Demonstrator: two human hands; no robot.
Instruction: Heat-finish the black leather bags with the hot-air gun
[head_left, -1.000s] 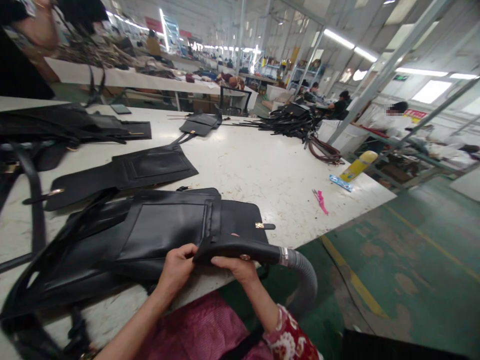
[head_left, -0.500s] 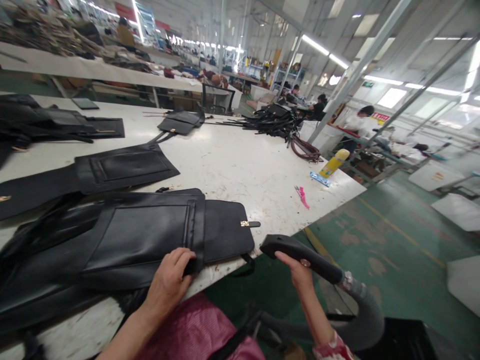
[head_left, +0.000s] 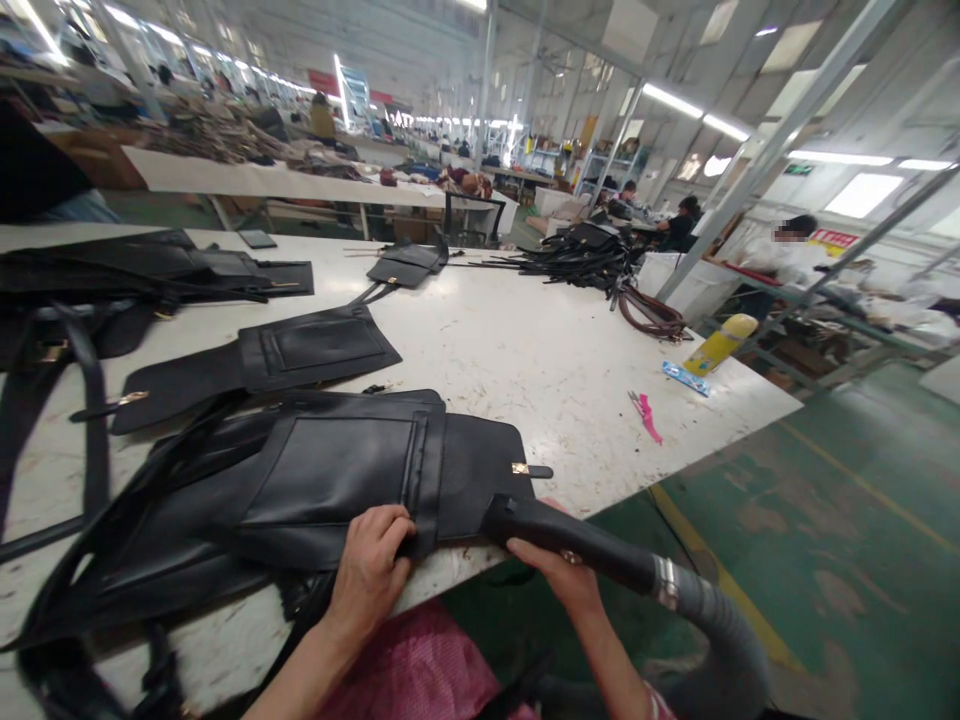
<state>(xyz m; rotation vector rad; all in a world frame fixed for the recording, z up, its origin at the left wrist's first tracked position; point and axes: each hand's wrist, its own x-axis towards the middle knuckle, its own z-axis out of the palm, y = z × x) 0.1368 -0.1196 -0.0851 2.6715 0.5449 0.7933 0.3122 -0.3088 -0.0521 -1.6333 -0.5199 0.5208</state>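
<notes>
A black leather backpack (head_left: 330, 470) lies flat along the near edge of the table, its flap with a gold clasp (head_left: 520, 469) pointing right. My left hand (head_left: 375, 560) is closed on the near edge of the bag by the seam below the flap, the fingertips partly hidden. In my right hand (head_left: 559, 570) is a black vacuum nozzle (head_left: 585, 535) joined by a metal clamp to a grey ribbed hose (head_left: 720, 610). The nozzle's tip overlaps the near corner of the flap; whether it touches the leather I cannot tell.
Other black bag pieces (head_left: 322, 350) lie behind and at the left on the white table (head_left: 480, 350). Pink-handled snippers (head_left: 646, 418), a yellow spray can (head_left: 720, 345) and a heap of black straps (head_left: 570, 255) are farther off. People sit at work in the background.
The vacuum nozzle in my right hand has moved left from beyond the flap's end onto its near corner. My left hand keeps its place on the bag. The view has swung left.
</notes>
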